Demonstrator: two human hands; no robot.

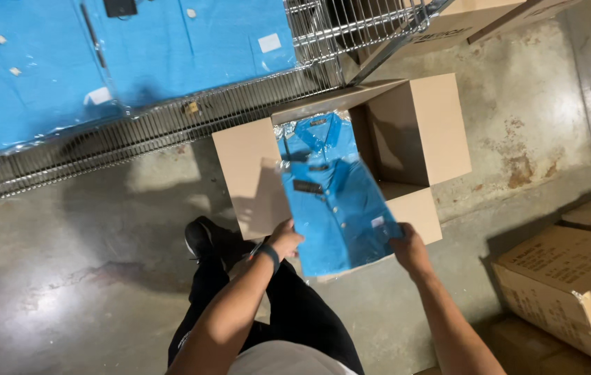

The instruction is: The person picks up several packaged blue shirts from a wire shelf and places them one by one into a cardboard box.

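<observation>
Shirt: blue folded shirt in a clear bag [337, 212], held flat over the open cardboard box [417, 132].
Left hand [285, 239]: clamped on the bag's near left corner.
Right hand [408, 248]: clamped on its near right corner.
Box contents: another bagged blue shirt [316, 135] beneath.
Surroundings: wire rack [170, 121] beyond, concrete floor [66, 278].

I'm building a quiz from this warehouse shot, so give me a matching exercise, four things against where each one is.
Things:
1. bagged blue shirt
2. open cardboard box
3. wire rack
4. black shoe

Places:
A. on the floor left of the box
B. held by both hands, the left hand and the right hand
C. upper left, bearing blue shirts
D. on the floor under the held shirt

Pairs: 1-B, 2-D, 3-C, 4-A
</observation>
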